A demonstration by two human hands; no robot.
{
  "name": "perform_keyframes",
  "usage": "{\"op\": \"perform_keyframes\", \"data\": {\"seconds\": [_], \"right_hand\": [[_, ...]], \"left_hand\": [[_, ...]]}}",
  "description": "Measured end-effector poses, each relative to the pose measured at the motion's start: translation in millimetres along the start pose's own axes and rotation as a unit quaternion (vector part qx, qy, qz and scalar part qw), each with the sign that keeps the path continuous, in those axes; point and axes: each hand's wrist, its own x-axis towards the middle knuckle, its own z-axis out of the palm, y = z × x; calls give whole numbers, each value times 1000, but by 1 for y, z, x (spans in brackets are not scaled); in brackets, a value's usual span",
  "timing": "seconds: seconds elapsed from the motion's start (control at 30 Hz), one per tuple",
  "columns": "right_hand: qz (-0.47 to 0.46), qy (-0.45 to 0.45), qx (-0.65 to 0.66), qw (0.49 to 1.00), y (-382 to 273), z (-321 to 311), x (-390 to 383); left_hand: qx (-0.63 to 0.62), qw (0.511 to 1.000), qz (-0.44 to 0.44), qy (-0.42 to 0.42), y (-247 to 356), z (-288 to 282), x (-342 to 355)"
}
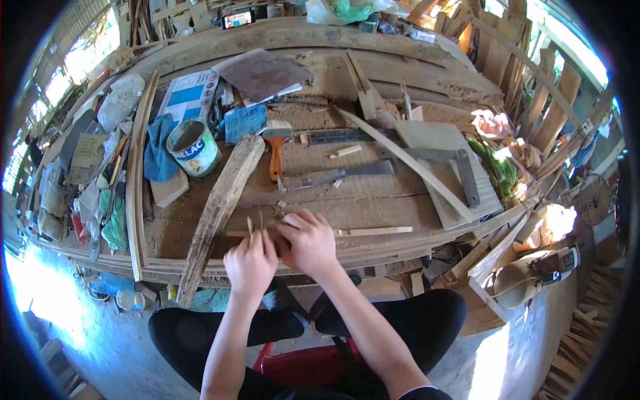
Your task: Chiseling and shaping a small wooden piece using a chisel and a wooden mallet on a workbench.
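Over the front of the workbench (400, 200), my two hands are close together. My left hand (252, 261) is closed, its fingers pinching a thin wooden stick (250, 225) whose tip points up. Beside it my right hand (308, 244) is curled, and whatever its fingers hold is hidden. A narrow wooden strip (375, 231) lies just right of my right hand. Farther back are a chisel-like tool (337, 176) with a wooden handle and a brush (275, 155) with an orange handle. Left of my hands, a rough plank (223, 210) slants over the bench's front edge.
An open paint can (193, 152) stands beside a blue cloth (160, 148). A long slat (407, 167) crosses a board (443, 170) and a metal square (470, 177) at right. Plastic bags and tools clutter the left. A lit phone (238, 19) stands at the back.
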Motion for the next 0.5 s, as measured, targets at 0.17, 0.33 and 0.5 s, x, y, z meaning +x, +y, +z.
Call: {"op": "perform_keyframes", "data": {"seconds": [0.17,0.33,0.5], "right_hand": [[10,-24,-7,1000,-6,-3,-4],[24,4,-6,1000,-7,5,1],[27,-13,-28,999,-4,3,2]], "left_hand": [[8,1000,-4,-8,2,-12,-10],[20,1000,-4,-2,-8,8,16],[-16,1000,-14,23,6,-5,-24]]}}
